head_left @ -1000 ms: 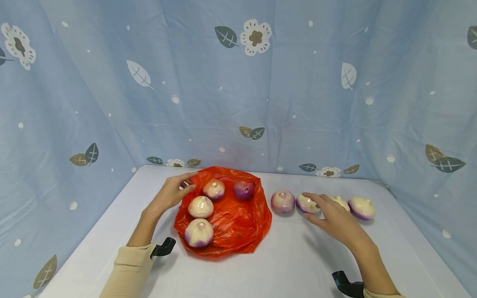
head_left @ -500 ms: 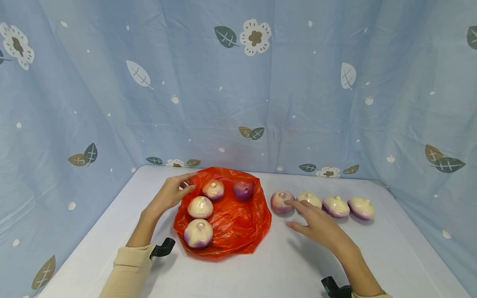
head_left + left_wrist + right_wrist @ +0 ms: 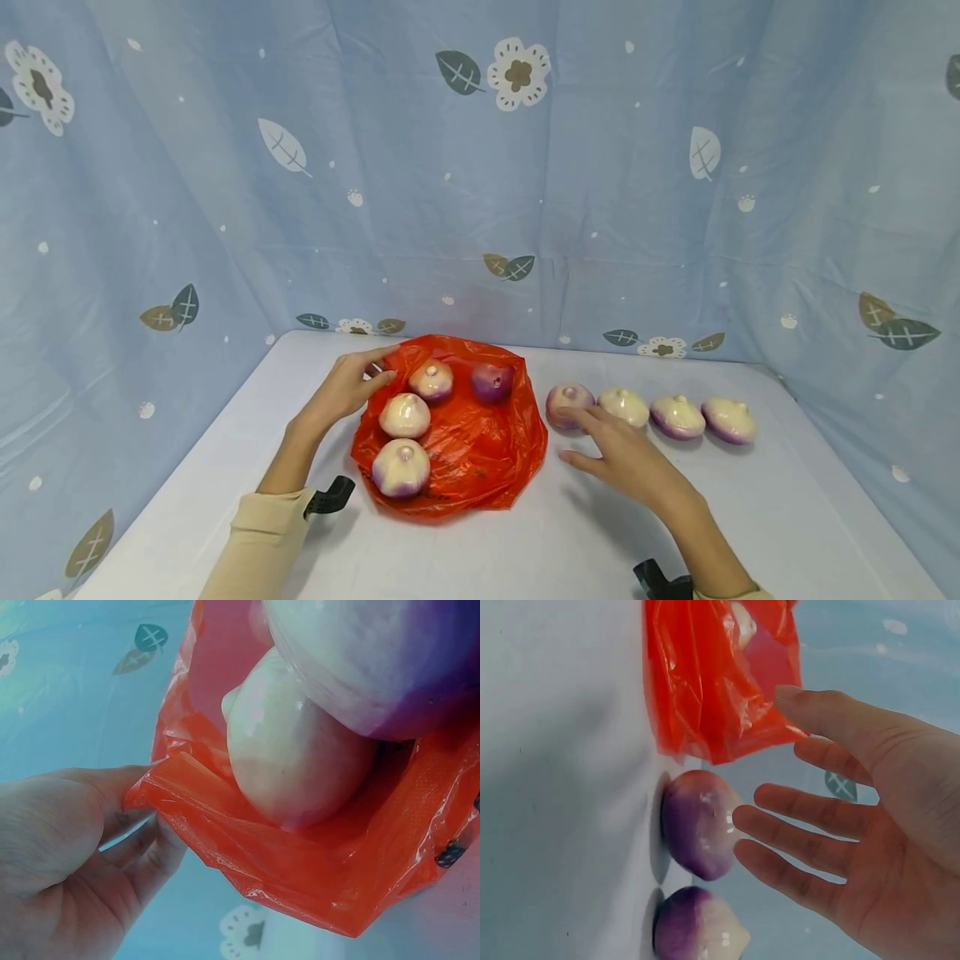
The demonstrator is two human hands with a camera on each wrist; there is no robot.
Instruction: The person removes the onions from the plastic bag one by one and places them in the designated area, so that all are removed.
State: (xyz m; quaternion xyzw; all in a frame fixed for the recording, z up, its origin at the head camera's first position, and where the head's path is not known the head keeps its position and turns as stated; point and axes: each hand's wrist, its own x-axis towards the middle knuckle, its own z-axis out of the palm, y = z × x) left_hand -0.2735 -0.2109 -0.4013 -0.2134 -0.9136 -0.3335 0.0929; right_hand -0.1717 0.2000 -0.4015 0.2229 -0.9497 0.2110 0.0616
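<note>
Onion (image 3: 564,400) nearest the right hand (image 3: 622,454) lay just past its fingertips on the counter (image 3: 495,558); that hand's fingers were spread, holding nothing, though whether they touched was unclear. A glancing touch could have rolled the rounded onion into its close neighbour (image 3: 624,406). The left hand (image 3: 348,385) pinched the rim of the red bag (image 3: 480,467); slipping there might have let the thin film sag over the onions inside (image 3: 404,415).
</note>
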